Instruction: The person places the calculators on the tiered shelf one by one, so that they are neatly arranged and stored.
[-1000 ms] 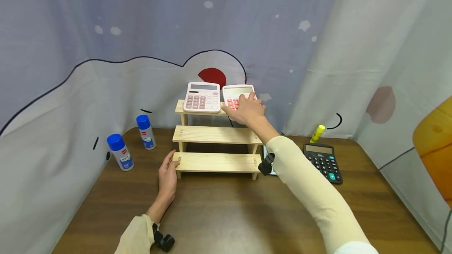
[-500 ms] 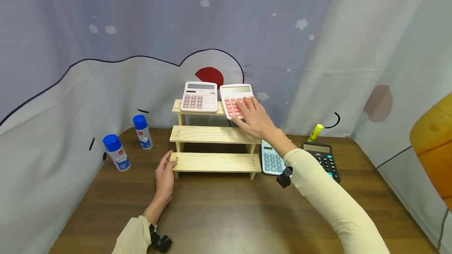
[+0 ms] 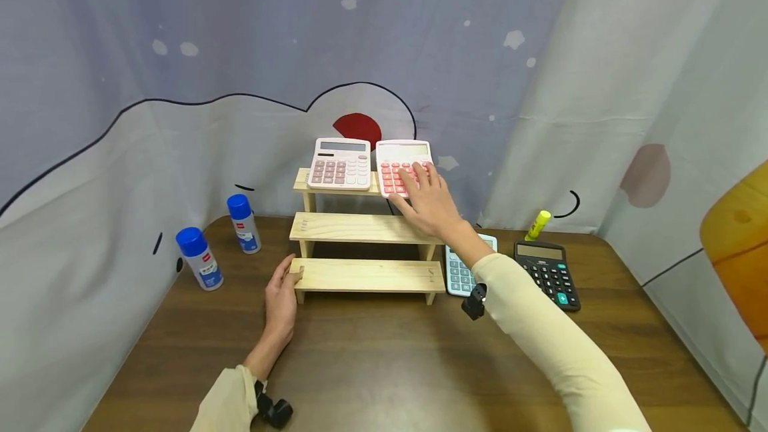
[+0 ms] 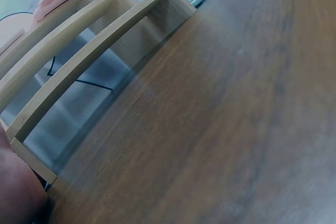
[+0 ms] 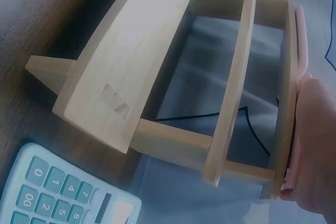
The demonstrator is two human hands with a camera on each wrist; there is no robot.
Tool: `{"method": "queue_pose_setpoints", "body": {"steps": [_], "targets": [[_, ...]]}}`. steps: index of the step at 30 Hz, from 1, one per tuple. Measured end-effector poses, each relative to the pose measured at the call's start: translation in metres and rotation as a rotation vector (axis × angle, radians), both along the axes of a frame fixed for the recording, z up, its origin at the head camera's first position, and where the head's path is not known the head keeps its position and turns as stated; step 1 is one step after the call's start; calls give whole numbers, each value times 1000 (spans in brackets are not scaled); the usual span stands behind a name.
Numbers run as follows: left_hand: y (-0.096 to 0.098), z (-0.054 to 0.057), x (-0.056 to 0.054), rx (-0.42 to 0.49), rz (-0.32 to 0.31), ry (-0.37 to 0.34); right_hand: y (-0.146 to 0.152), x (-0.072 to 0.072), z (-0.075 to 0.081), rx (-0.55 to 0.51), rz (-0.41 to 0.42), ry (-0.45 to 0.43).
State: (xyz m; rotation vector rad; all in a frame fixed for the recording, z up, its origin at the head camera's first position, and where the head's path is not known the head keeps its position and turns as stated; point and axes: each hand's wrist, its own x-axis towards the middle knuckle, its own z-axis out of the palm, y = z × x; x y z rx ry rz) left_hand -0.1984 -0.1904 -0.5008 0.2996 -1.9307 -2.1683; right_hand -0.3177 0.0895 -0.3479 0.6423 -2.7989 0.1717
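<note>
A three-tier wooden display rack [image 3: 360, 227] stands on the table. On its top step a white calculator with pink-red keys [image 3: 393, 152] leans back beside a pale pink calculator [image 3: 339, 164]. My right hand [image 3: 433, 209] rests its extended fingers on the red-keyed calculator's lower right, with the thumb near its bottom edge. My left hand [image 3: 280, 300] touches the left end of the lowest step. In the left wrist view only part of that left hand [image 4: 18, 187] shows, against the rack's leg. The right wrist view shows the right hand [image 5: 317, 145] at the top step.
A light blue calculator [image 3: 461, 275] lies right of the rack, partly behind the right arm. Beyond it lie a black calculator [image 3: 549, 272] and a yellow highlighter [image 3: 538, 225]. Two blue-capped bottles [image 3: 200, 259] stand at the left. A curtain [image 3: 240, 145] hangs behind the table.
The red-keyed calculator has straightened and shifted slightly up and back since half a second ago, with my right hand on it. My left hand stays at the rack's left end.
</note>
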Motion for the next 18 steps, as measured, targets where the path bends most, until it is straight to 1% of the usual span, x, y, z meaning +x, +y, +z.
{"method": "queue_pose_setpoints", "body": {"steps": [6,11,18], "targets": [[0,1,0,-1,4,6,-3,-5,-3,-20,-8,31],[0,0,0,0,4,4,-5,-7,-2,-13,-23,17],[-2,2,-1,-3,-4,-22,-10,-11,-2,-15,-50,10]]}}
